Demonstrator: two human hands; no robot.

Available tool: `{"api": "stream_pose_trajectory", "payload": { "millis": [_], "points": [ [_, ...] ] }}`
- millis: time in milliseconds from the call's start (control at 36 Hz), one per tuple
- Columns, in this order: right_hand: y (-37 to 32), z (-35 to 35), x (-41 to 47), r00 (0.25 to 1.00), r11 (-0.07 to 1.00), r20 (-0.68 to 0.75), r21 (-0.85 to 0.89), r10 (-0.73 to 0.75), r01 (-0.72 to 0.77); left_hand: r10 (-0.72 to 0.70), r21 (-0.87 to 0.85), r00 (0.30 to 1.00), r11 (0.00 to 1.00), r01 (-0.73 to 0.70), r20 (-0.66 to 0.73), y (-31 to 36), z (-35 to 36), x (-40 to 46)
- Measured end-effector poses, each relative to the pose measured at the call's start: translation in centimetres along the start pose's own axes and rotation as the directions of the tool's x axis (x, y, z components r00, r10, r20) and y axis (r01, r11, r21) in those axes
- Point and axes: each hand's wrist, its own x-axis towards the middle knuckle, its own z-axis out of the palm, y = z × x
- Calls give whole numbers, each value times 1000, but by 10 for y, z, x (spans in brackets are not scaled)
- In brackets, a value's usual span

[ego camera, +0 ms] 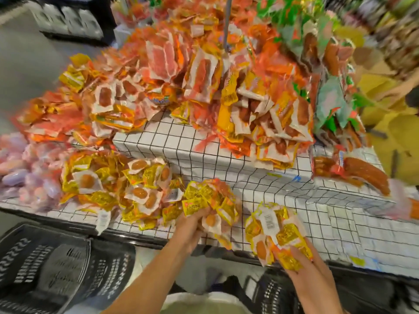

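Note:
My left hand [189,227] grips a bunch of small yellow-and-white sausage packets [210,200] just above the front of the white gridded display table [317,214]. My right hand [306,266] holds a second bunch of the same yellow packets [272,227] at the table's front edge, fingers curled under them. A loose heap of like packets [127,189] lies on the table left of my left hand.
A raised gridded step [172,141] carries tall heaps of orange and yellow snack packets [181,71]. Long sausages in clear wrap [362,173] lie at right, pink packets [22,173] at far left. Black plastic baskets [52,268] stand on the floor below the table.

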Motion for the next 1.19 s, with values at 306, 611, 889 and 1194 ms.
{"api": "stream_pose_trajectory", "payload": {
  "millis": [306, 611, 889, 1194],
  "points": [
    [32, 5, -18, 997, 999, -75, -22, -26, 25, -28, 179, 998, 983, 39, -63, 8, -34, -11],
    [6, 89, -24, 981, 985, 188, -158, -38, 68, 486, 414, 874, 796, -442, 0, 40, -51, -40],
    [41, 133, 46, 937, 917, 337, -394, 89, 54, 674, 643, 664, 358, -677, 324, 49, -35, -23],
    [74, 110, 62, 927, 619, 345, -698, -149, 359, 408, 727, 607, -284, -625, 682, 16, -39, 20]
  ]
}}
